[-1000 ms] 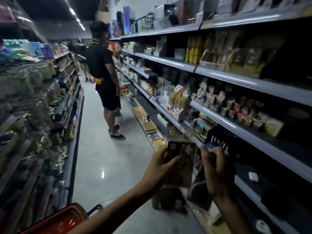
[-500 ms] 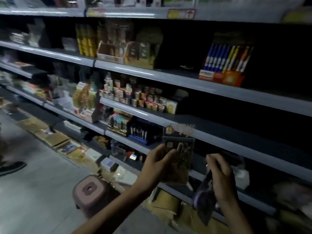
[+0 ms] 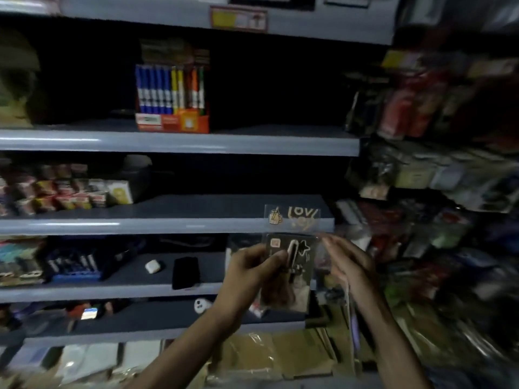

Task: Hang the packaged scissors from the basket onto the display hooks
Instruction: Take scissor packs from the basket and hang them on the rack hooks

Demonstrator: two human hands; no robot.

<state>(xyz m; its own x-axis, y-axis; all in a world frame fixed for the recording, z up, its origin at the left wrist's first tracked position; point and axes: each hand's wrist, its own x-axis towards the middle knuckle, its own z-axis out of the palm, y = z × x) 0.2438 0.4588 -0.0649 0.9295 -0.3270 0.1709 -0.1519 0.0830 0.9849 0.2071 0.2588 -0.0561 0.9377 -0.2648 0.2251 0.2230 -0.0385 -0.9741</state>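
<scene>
Carrying scissors pack (image 3: 289, 272), left hand (image 3: 252, 272) fingers clamped on it, right hand (image 3: 346, 262) grip unclear; next: find hook right of pack.

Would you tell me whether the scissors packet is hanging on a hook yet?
Not yet: the scissors packet is upright in the left hand, in front of the shelves.

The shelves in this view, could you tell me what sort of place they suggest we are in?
Most likely a stationery or general goods shop. Tiered grey shelves carry a display box of markers, a price label sits on the top shelf edge, and packaged goods hang at the right. The left hand holds a packaged item.
</scene>
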